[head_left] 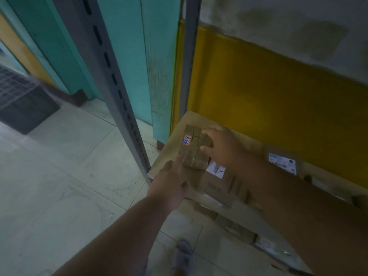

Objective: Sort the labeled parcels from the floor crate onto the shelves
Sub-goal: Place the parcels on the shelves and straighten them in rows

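A small brown cardboard parcel with a white label carrying blue handwriting sits on the shelf board, on top of other boxes. My right hand grips its right end, fingers curled over the top edge and thumb at the side. My left hand lies at the parcel's near left corner, with a straight finger touching its side. Under it lies a larger box with a white printed label.
A grey slotted shelf upright stands left of the shelf, a second post behind it. More labeled boxes sit at the right, and lower boxes below. Behind are a yellow and teal wall. A dark mat lies on the tiled floor.
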`<state>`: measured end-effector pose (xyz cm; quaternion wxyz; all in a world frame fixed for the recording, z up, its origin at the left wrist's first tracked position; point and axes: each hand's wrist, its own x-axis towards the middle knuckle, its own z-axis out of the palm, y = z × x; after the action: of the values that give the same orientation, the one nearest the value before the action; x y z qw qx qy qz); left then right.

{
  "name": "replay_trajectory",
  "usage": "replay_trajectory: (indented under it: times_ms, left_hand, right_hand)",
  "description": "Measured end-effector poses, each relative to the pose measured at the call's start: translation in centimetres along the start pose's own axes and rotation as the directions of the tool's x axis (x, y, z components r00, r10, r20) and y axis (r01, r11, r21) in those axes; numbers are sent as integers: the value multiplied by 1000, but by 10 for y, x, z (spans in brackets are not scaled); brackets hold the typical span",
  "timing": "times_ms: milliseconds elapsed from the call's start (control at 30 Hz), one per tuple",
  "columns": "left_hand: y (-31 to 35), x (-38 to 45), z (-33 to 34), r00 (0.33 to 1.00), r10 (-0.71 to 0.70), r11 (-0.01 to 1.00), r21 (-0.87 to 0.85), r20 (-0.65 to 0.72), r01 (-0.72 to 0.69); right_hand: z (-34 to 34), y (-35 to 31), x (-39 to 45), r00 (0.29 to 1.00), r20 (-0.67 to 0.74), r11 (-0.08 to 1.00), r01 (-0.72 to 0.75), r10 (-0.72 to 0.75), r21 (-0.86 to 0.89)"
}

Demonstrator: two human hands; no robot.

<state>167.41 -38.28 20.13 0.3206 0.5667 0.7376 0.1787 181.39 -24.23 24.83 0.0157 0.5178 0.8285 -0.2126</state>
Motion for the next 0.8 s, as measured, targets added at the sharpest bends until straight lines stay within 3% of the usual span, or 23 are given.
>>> replay_trajectory:
  times_ms: [133, 367, 800]
  left_hand:
    - [-6, 7, 8, 1000, -24, 996, -84, 11, 25]
    - [-33, -16, -3, 999, -43, 993, -112, -15, 41]
    - [-51, -26, -25, 999, 39, 997, -70, 28, -37]
  right_hand:
    - [10, 8, 21, 994, 101, 999, -34, 30, 30]
    - [34, -17, -4, 996, 20, 996, -82, 81, 21]
    - [37, -34, -24, 988, 26, 984, -155, 153, 83]
